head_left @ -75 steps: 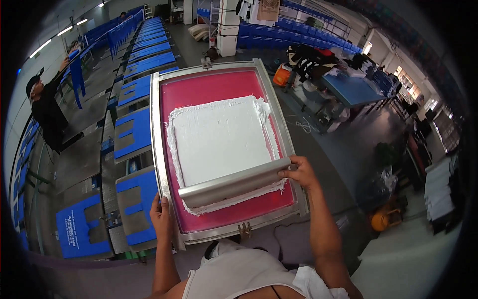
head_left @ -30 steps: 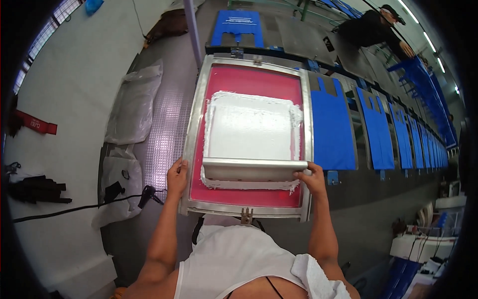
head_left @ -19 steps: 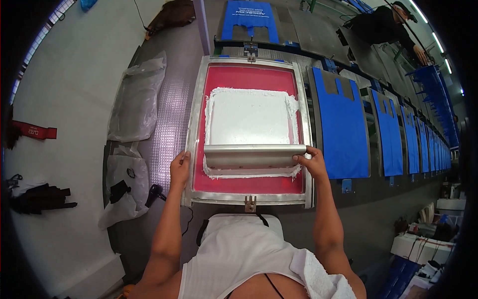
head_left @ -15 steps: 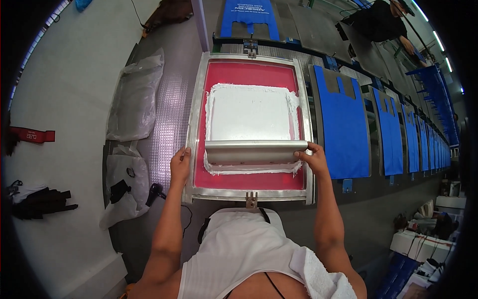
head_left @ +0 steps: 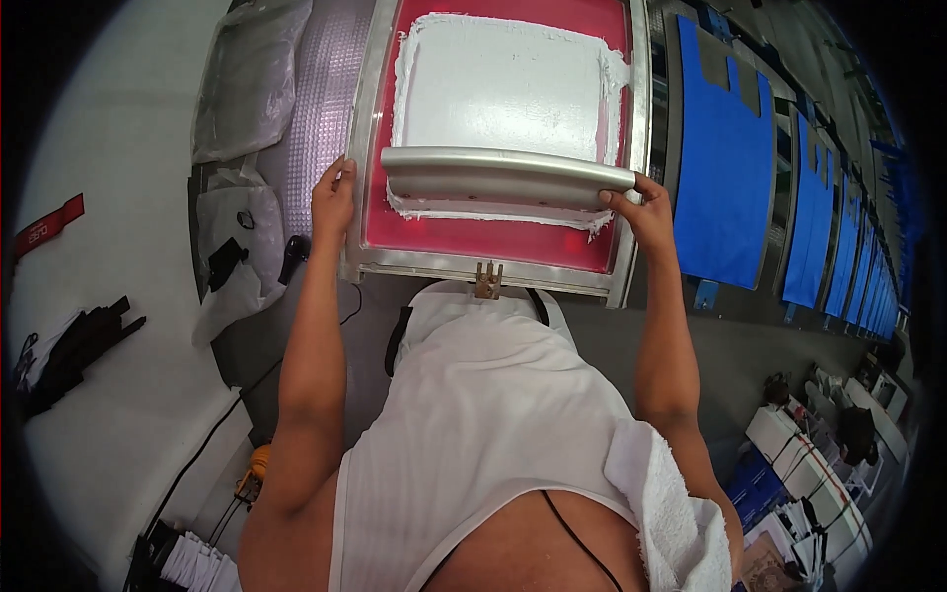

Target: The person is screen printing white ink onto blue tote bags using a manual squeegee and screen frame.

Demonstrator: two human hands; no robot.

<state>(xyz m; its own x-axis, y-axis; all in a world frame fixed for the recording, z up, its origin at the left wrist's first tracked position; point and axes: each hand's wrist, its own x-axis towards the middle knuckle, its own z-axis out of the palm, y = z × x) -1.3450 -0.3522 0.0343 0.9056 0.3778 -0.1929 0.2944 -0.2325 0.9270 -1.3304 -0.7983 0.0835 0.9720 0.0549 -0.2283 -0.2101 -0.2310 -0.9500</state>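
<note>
In front of me lies a silk-screen frame (head_left: pixel 638 99) with metal rails and a red mesh (head_left: pixel 444 247). White ink (head_left: pixel 493 89) covers the middle of the mesh, with ragged thick edges. A long metal squeegee (head_left: pixel 493 181) rests across the near part of the ink. My right hand (head_left: pixel 646 214) pinches its right end, thumb in front and fingers behind. At the frame's left rail, my left hand (head_left: pixel 333 200) has its fingers curled against the metal, level with the squeegee's left end but apart from it.
Blue cut bag panels (head_left: pixel 725 168) lie on boards in a row to the right. Plastic sheeting (head_left: pixel 242 89) and a black hair dryer (head_left: pixel 294 259) are on the left. A metal hinge clamp (head_left: pixel 487 280) sticks out from the frame's near rail. Black cloth (head_left: pixel 79 355) lies farther left.
My view has tilted down, so the frame sits higher in the picture and the person at upper right is out of sight. Both hands and the squeegee keep nearly the same places on the frame.
</note>
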